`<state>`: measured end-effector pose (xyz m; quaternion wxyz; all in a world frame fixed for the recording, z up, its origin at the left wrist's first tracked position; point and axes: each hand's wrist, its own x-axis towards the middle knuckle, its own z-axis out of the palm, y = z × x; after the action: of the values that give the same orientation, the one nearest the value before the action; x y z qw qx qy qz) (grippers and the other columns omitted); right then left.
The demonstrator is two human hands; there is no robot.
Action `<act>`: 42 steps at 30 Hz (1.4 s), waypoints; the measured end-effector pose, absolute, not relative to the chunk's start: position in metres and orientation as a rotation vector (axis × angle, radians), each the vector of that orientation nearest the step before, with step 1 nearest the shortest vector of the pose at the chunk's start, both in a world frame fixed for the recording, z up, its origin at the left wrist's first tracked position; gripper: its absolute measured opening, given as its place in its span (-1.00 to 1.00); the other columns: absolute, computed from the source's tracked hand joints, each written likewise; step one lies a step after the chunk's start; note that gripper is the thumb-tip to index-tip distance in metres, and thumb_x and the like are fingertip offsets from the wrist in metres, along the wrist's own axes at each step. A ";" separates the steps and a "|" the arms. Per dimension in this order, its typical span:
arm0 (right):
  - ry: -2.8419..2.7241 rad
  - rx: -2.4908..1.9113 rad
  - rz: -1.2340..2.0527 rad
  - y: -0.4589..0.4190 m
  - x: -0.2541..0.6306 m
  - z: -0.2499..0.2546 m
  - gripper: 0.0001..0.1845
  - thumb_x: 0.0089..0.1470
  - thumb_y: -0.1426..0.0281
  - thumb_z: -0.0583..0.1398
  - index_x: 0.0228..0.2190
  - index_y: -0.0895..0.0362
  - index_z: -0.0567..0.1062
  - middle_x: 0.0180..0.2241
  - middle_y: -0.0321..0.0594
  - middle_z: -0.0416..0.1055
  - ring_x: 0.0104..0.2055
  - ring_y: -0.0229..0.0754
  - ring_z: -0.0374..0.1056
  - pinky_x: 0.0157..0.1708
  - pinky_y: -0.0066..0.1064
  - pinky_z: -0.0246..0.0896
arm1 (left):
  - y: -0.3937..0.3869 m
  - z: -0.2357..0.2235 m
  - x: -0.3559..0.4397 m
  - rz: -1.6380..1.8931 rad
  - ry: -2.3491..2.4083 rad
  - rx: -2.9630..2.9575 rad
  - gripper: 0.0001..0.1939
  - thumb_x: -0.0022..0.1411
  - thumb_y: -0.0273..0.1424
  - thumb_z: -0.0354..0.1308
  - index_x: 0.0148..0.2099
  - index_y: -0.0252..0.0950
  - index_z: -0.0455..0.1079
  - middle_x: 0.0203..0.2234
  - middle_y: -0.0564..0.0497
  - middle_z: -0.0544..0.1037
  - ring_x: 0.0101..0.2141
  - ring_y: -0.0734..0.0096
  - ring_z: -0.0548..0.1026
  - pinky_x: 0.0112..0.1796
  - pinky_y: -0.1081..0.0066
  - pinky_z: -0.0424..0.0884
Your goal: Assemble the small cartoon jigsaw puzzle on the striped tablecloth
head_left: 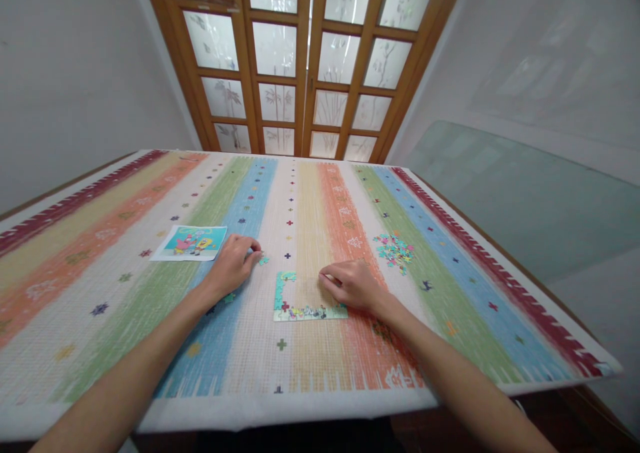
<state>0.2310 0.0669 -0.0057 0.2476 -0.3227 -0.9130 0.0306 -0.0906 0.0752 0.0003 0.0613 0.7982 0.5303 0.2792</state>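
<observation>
My left hand (234,261) rests on the cloth with its fingers curled together. A teal puzzle piece (264,261) lies right at its thumb tip; whether the fingers grip it or anything else is hidden. Another teal piece shows under my left forearm. In front of me is a partly joined jigsaw puzzle (279,299), with its left side and bottom edge formed into an L. My right hand (354,284) is over the right end of that puzzle, thumb and index finger drawn together in a pinch. What they hold, if anything, I cannot make out.
A reference picture (193,243) with cartoon figures lies left of my left hand. Right of my right hand is a pile of loose puzzle pieces (394,251). A striped tablecloth (310,206) covers the table. Wooden glazed doors (305,73) stand beyond its far edge.
</observation>
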 end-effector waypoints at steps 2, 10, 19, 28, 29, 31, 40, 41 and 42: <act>-2.487 -0.892 0.088 0.067 0.230 -0.005 -0.67 0.29 0.36 0.06 -0.39 0.15 0.57 -0.52 -0.21 0.50 -0.52 -0.29 0.28 -0.47 -0.39 -0.04 | 0.071 0.005 -0.083 0.847 1.552 2.401 -0.91 0.34 -0.39 0.08 -0.21 -0.25 0.40 -0.31 -0.04 0.52 -0.19 0.17 0.44 -0.11 0.18 0.38; -2.479 -0.849 0.123 0.060 0.214 -0.002 -0.69 0.33 0.25 0.13 -0.07 0.15 0.56 -0.37 -0.17 0.48 -0.39 -0.23 0.33 -0.43 -0.41 0.01 | 0.043 0.016 -0.033 0.955 1.237 2.099 -0.84 0.33 -0.38 0.10 -0.07 -0.23 0.44 -0.31 0.00 0.59 -0.34 0.30 0.50 -0.24 0.29 0.42; -2.474 -0.781 0.128 0.057 0.202 -0.005 -0.65 0.35 0.17 0.12 -0.16 0.15 0.58 -0.39 -0.20 0.44 -0.43 -0.25 0.28 -0.45 -0.40 -0.05 | 0.036 0.009 -0.021 0.902 1.124 1.964 -0.76 0.34 -0.39 0.12 0.05 -0.20 0.30 -0.39 0.07 0.62 -0.37 0.31 0.56 -0.27 0.31 0.43; -2.528 -0.990 0.155 0.068 0.201 -0.004 -0.76 0.26 0.22 0.24 -0.23 0.14 0.60 -0.34 -0.19 0.45 -0.38 -0.25 0.28 -0.42 -0.41 -0.08 | 0.044 0.007 -0.040 0.850 1.152 2.431 -0.75 0.36 -0.58 -0.02 -0.08 -0.21 0.43 -0.17 -0.07 0.53 -0.06 0.17 0.44 -0.03 0.14 0.39; -2.535 -1.014 0.157 0.069 0.200 -0.004 -0.76 0.26 0.22 0.25 -0.23 0.14 0.59 -0.34 -0.19 0.45 -0.38 -0.25 0.28 -0.42 -0.41 -0.08 | 0.044 0.006 -0.041 0.836 1.131 2.461 -0.74 0.36 -0.58 -0.02 -0.07 -0.22 0.43 -0.17 -0.07 0.52 -0.06 0.17 0.43 -0.03 0.14 0.40; -2.556 -1.052 0.159 0.069 0.197 -0.003 -0.74 0.27 0.20 0.24 -0.23 0.14 0.59 -0.33 -0.19 0.46 -0.36 -0.24 0.29 -0.41 -0.41 -0.07 | 0.045 0.003 -0.042 0.819 1.093 2.513 -0.74 0.37 -0.58 -0.03 -0.07 -0.22 0.43 -0.16 -0.09 0.51 -0.07 0.16 0.41 -0.04 0.15 0.40; -2.618 -1.210 0.166 0.065 0.190 0.003 -0.67 0.29 0.14 0.20 -0.20 0.14 0.59 -0.25 -0.14 0.49 -0.36 -0.23 0.29 -0.41 -0.39 -0.10 | 0.045 -0.003 -0.041 0.710 1.083 2.664 -0.71 0.36 -0.59 -0.02 0.00 -0.27 0.44 -0.17 -0.12 0.50 -0.14 0.16 0.42 -0.11 0.17 0.40; -2.617 -1.206 0.165 0.065 0.191 0.003 -0.67 0.30 0.14 0.19 -0.21 0.14 0.59 -0.26 -0.14 0.48 -0.36 -0.23 0.29 -0.41 -0.39 -0.10 | 0.045 -0.002 -0.041 0.697 1.084 2.675 -0.70 0.36 -0.59 -0.02 0.02 -0.27 0.44 -0.17 -0.12 0.50 -0.15 0.16 0.43 -0.12 0.17 0.39; -2.617 -1.193 0.163 0.064 0.192 0.003 -0.67 0.30 0.15 0.18 -0.21 0.14 0.59 -0.27 -0.14 0.48 -0.36 -0.22 0.29 -0.41 -0.39 -0.10 | 0.044 -0.002 -0.042 0.684 1.081 2.686 -0.70 0.37 -0.58 -0.02 0.03 -0.27 0.45 -0.17 -0.12 0.51 -0.16 0.17 0.43 -0.12 0.17 0.39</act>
<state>0.1918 0.0644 0.0028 0.1299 -0.4106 -0.9008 0.0559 -0.0418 0.0443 -0.0021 0.0833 0.8997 0.3622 0.2290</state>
